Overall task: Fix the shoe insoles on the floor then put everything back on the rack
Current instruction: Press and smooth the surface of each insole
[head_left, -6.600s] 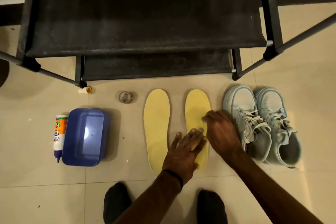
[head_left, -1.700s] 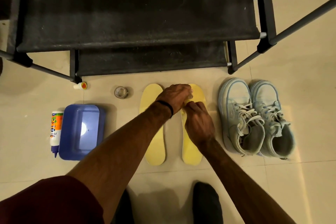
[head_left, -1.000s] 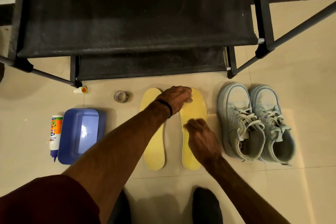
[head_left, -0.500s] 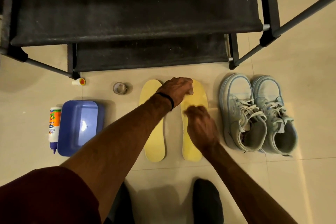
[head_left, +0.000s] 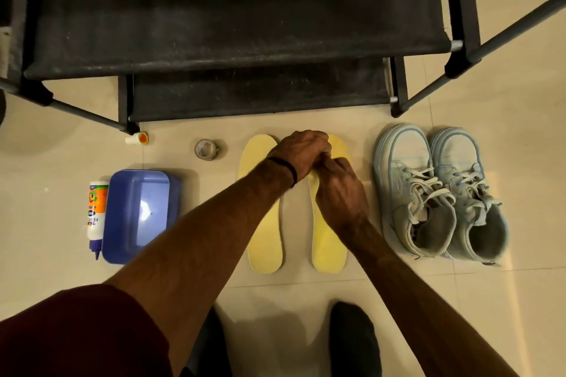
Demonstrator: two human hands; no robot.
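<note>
1. Since half a second earlier, right hand had slid up the right insole to meet left hand at its toe end, centre of frame.
2. Both hands had fingers curled, knuckles touching, pressing on that insole; whether they pinched anything, could not tell.
3. Left insole lay flat just beside, untouched.
4. Progress, as judged: early. Both insoles were out of the pale blue sneakers, right of frame; rack, upper frame, held nothing visible.
5. Left: refit insoles, return everything to the rack.
6. Glue bottle, lower left beside blue tub; label partly legible, "FE…", brand unreadable. Tape roll and small cap near rack foot.
</note>
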